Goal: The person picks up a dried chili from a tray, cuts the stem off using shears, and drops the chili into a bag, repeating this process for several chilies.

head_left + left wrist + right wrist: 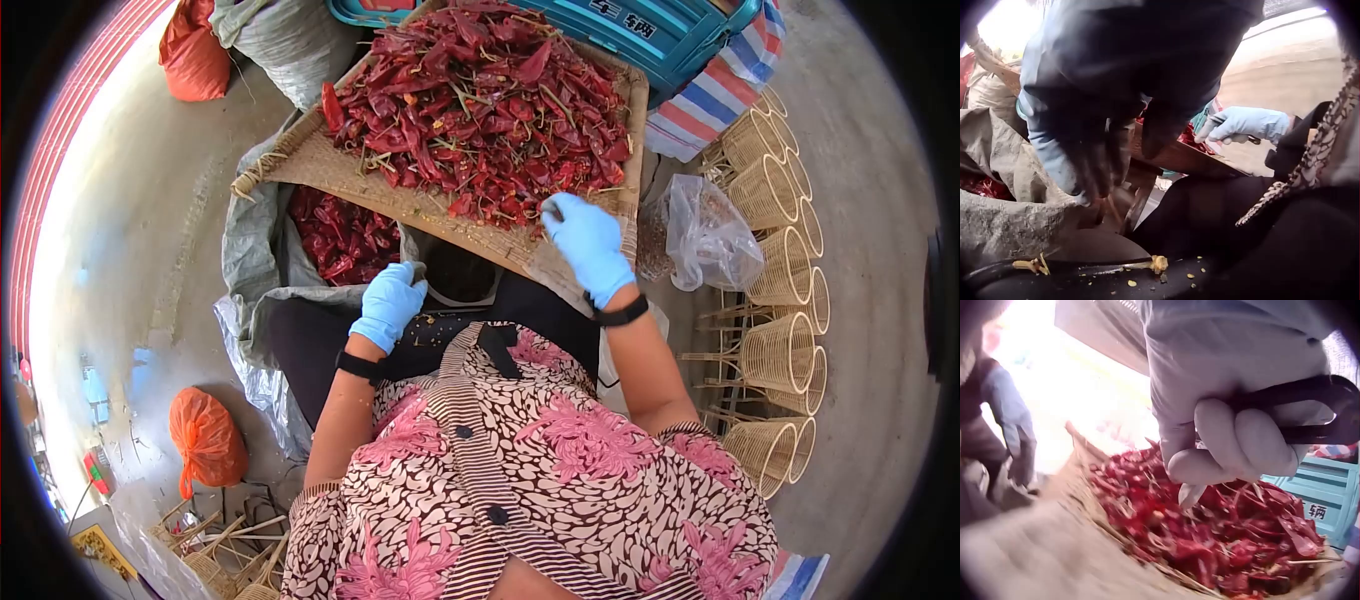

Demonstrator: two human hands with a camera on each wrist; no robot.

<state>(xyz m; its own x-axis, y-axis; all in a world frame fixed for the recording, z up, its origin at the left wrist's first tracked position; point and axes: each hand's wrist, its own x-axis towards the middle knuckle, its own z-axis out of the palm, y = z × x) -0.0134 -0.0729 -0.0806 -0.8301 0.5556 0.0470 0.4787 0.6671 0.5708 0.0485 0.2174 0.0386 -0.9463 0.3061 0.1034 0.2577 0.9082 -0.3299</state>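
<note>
Dried red chilies lie heaped on a woven tray. At the tray's near right edge is my gloved right hand. The right wrist view shows that hand with its fingers curled round a dark looped handle, like that of scissors; the blades are hidden. My gloved left hand is beside the near rim of a grey sack with more chilies inside. In the left wrist view its fingers hang downward, shadowed, with nothing visible in them.
A dark round container sits below the tray's near edge. Teal crates stand behind it. To the right are a clear plastic bag and several wicker baskets. An orange bag lies on the floor at left. Crumbs and stem bits are on the dark lap.
</note>
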